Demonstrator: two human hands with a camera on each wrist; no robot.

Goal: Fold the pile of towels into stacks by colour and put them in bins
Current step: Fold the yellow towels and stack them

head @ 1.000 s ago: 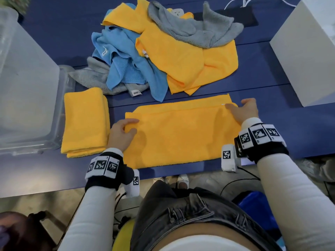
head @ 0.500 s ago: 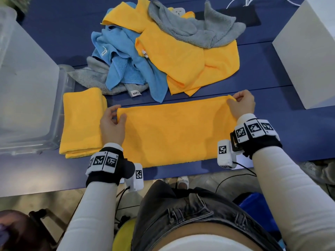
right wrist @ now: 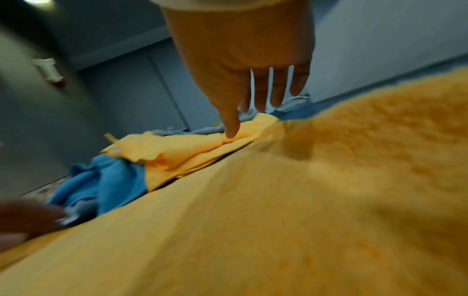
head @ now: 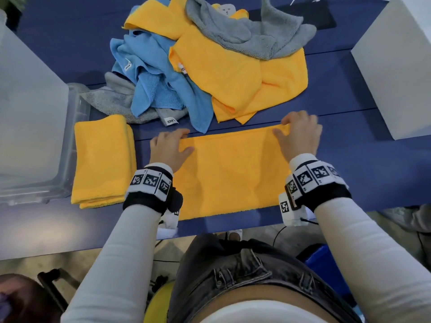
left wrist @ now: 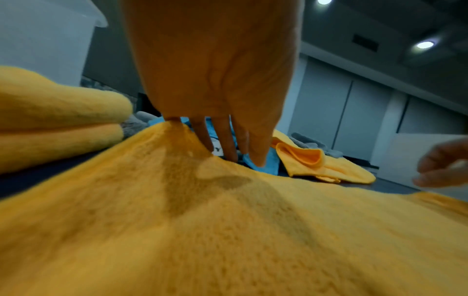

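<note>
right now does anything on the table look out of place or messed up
Nothing looks damaged or spilled. Both hands, left hand and right hand, hold the far corners of the orange towel, which lies square. The unfolded pile behind is jumbled, as expected.

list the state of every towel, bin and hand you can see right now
yellow towel in front: folded in half, flat, far corners held
folded yellow towel: finished, beside the clear bin
towel pile: unfolded; yellow, blue, grey mixed
clear bin: on the table; contents unclear
left hand: pinches far left corner
right hand: pinches far right corner
</note>
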